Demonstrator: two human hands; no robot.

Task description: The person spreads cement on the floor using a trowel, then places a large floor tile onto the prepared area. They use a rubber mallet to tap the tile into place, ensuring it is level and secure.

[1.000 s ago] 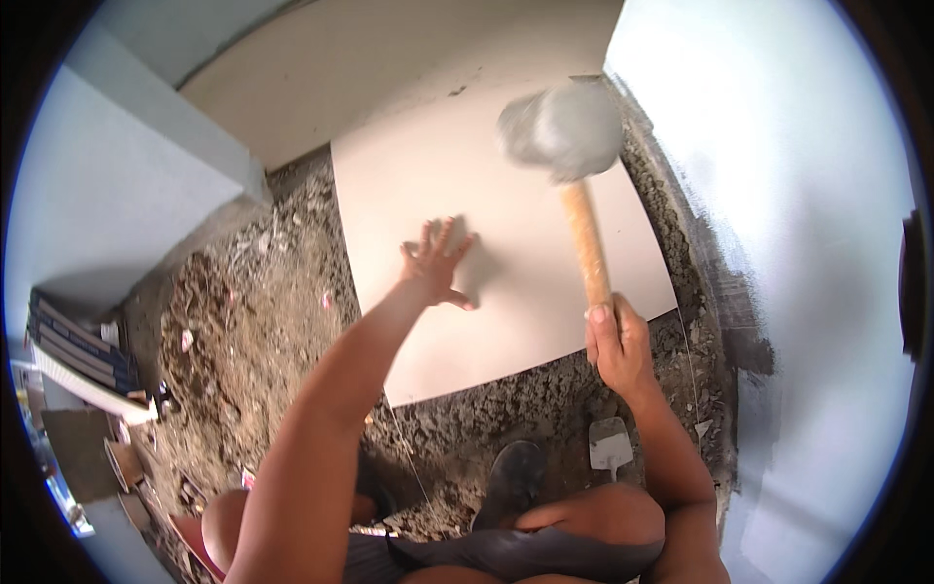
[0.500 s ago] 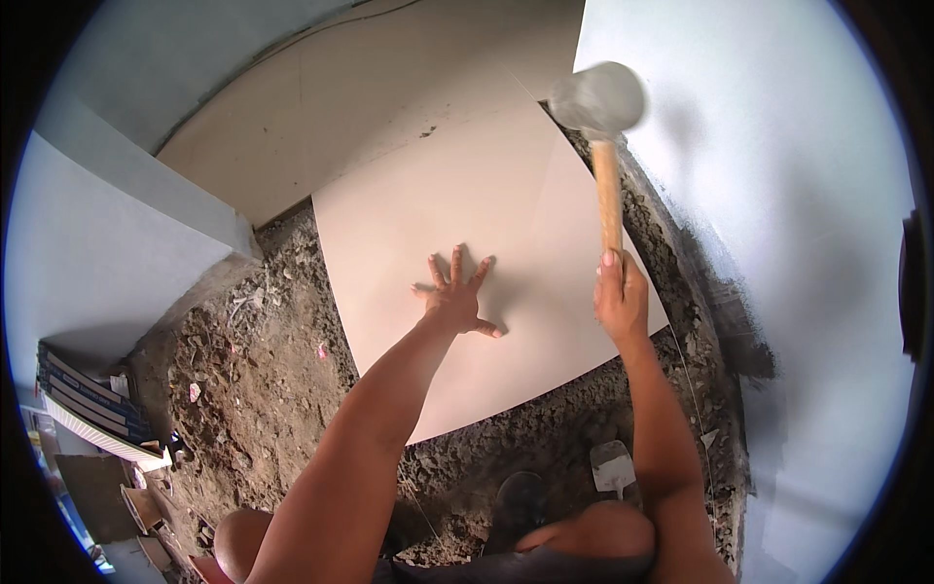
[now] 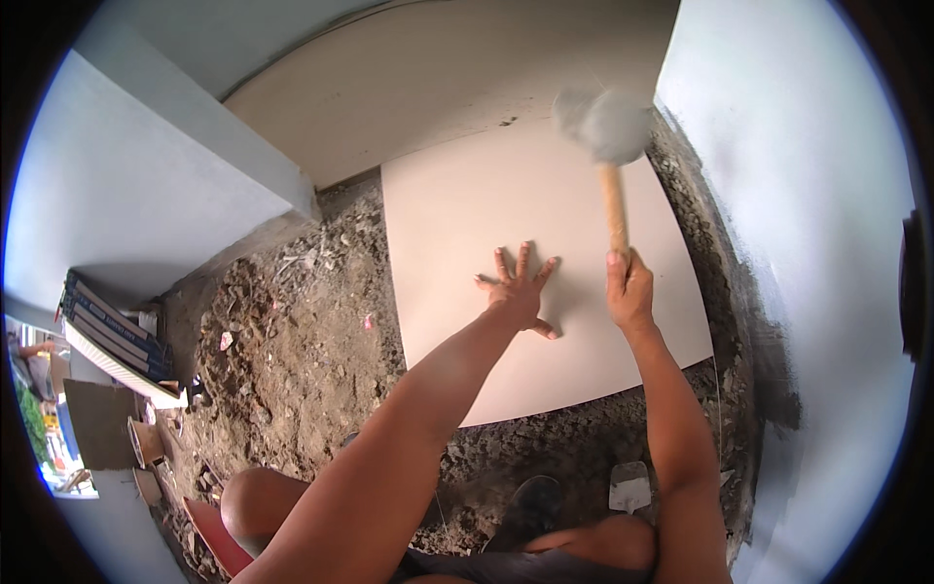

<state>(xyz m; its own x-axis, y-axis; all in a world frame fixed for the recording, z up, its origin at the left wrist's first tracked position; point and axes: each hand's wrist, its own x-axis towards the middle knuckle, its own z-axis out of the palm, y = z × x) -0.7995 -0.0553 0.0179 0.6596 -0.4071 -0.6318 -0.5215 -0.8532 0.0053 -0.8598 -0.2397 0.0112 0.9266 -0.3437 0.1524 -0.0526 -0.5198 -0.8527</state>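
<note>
A large pale beige floor tile (image 3: 448, 331) lies on rough mortar in front of me. My left hand (image 3: 518, 294) rests on it, palm down with fingers spread wide. In my right hand (image 3: 630, 290) is the wooden handle of a rubber mallet (image 3: 615, 127), its grey head blurred by motion. The mallet head hangs over the tile's far right part; whether it touches the surface, I cannot tell. Beyond, the tile's far edge meets the laid tiles (image 3: 418, 83).
Lumpy mortar and soil (image 3: 302, 360) spread left of the tile. A trowel (image 3: 629, 487) lies by my right knee. A white wall (image 3: 798, 243) runs along the right, a wall corner (image 3: 302, 200) juts in at left. Boxes (image 3: 122, 336) lean there. A string (image 3: 718, 409) runs near the right wall.
The whole view has shifted, so the tile and both hands appear further right. My left hand stays spread on the tile. The mallet, still in my right hand, has its head slightly lower in the picture.
</note>
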